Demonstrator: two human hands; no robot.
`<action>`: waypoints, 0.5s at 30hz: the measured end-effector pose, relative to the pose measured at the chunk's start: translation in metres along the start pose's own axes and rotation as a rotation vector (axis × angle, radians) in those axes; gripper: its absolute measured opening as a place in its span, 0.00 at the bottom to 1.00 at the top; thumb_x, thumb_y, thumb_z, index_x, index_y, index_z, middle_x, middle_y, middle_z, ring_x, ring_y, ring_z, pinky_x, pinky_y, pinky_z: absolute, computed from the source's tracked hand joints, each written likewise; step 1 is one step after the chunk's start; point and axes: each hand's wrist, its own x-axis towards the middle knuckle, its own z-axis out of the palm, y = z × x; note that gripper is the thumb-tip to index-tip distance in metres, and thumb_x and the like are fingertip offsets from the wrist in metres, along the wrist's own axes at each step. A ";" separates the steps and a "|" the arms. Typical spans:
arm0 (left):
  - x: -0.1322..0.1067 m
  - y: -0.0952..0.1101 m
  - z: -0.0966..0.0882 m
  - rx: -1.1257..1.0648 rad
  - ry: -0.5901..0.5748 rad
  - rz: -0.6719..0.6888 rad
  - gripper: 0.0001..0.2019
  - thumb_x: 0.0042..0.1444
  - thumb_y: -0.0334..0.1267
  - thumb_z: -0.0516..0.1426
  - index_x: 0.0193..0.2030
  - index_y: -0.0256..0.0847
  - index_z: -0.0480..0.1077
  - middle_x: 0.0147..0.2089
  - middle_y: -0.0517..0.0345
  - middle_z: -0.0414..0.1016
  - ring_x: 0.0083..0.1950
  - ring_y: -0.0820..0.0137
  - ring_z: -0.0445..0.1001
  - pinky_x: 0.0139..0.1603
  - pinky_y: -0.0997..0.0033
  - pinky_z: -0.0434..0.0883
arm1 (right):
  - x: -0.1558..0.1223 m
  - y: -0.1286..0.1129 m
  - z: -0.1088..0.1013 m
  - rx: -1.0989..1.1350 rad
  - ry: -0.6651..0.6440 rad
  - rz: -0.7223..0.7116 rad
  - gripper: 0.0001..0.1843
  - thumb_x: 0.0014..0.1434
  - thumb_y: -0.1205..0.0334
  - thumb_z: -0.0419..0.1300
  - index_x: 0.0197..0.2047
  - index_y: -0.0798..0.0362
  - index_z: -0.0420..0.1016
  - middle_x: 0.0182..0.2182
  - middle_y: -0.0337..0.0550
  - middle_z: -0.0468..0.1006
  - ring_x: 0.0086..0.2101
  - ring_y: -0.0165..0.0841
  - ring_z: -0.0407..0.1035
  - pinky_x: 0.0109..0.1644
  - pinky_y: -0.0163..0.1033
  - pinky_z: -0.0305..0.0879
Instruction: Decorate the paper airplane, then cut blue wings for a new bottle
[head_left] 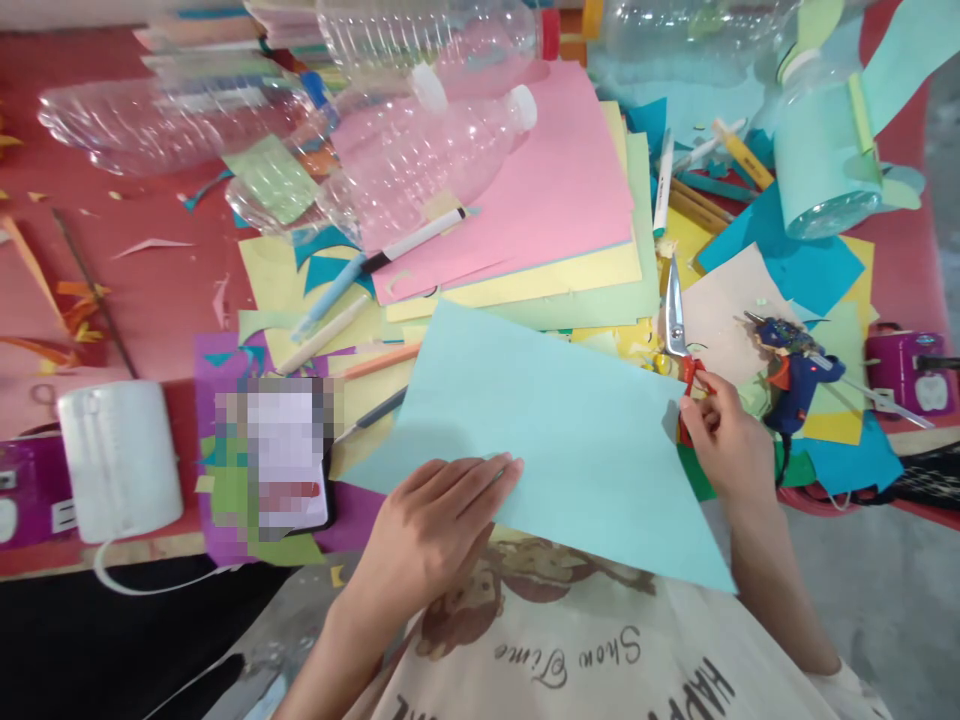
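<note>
My left hand (pixel 435 525) holds the near edge of a light blue paper sheet (pixel 555 430), thumb under it and fingers pressed flat on top. The sheet slants over the table's front edge and my lap. My right hand (pixel 724 435) is curled around the red handles of a pair of scissors (pixel 677 325), whose silver blades point away from me, just past the sheet's right corner.
A stack of pink and yellow paper (pixel 555 190) lies beyond the sheet. Clear plastic bottles (pixel 420 160) lie at the back. A blue glue gun (pixel 791 375) sits right of the scissors. A white tape roll (pixel 120 460) stands at the left edge, pens and paper scraps around.
</note>
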 end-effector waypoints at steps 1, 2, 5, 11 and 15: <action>0.000 0.001 -0.003 0.009 0.012 -0.008 0.16 0.58 0.20 0.50 0.49 0.31 0.72 0.44 0.53 0.82 0.41 0.70 0.79 0.36 0.68 0.69 | 0.002 -0.002 -0.001 -0.024 0.000 0.033 0.27 0.63 0.46 0.49 0.56 0.56 0.67 0.27 0.46 0.79 0.27 0.41 0.72 0.27 0.37 0.53; 0.000 0.002 -0.006 0.021 0.024 -0.014 0.16 0.58 0.20 0.50 0.50 0.30 0.72 0.45 0.52 0.82 0.43 0.69 0.79 0.38 0.67 0.69 | 0.004 -0.004 -0.002 -0.055 -0.008 0.052 0.28 0.62 0.44 0.49 0.57 0.55 0.66 0.27 0.46 0.80 0.26 0.41 0.72 0.26 0.37 0.50; 0.000 0.006 -0.016 0.081 0.070 -0.007 0.17 0.58 0.20 0.50 0.51 0.29 0.72 0.47 0.49 0.82 0.49 0.65 0.79 0.47 0.62 0.69 | 0.009 -0.012 -0.006 -0.148 -0.076 0.054 0.36 0.59 0.40 0.53 0.62 0.55 0.59 0.25 0.44 0.79 0.25 0.41 0.71 0.26 0.36 0.46; -0.001 0.010 -0.018 0.115 0.156 0.023 0.16 0.61 0.24 0.50 0.51 0.31 0.74 0.47 0.50 0.82 0.54 0.64 0.76 0.58 0.61 0.67 | 0.018 -0.027 -0.016 -0.221 -0.189 0.089 0.36 0.58 0.47 0.52 0.66 0.52 0.55 0.27 0.47 0.78 0.26 0.43 0.71 0.28 0.36 0.47; -0.004 -0.002 -0.003 0.136 0.196 0.035 0.16 0.62 0.25 0.49 0.52 0.33 0.74 0.47 0.52 0.82 0.55 0.67 0.77 0.65 0.62 0.63 | 0.023 -0.030 -0.019 -0.225 -0.220 0.089 0.35 0.55 0.49 0.54 0.63 0.55 0.57 0.26 0.48 0.78 0.27 0.44 0.71 0.28 0.37 0.49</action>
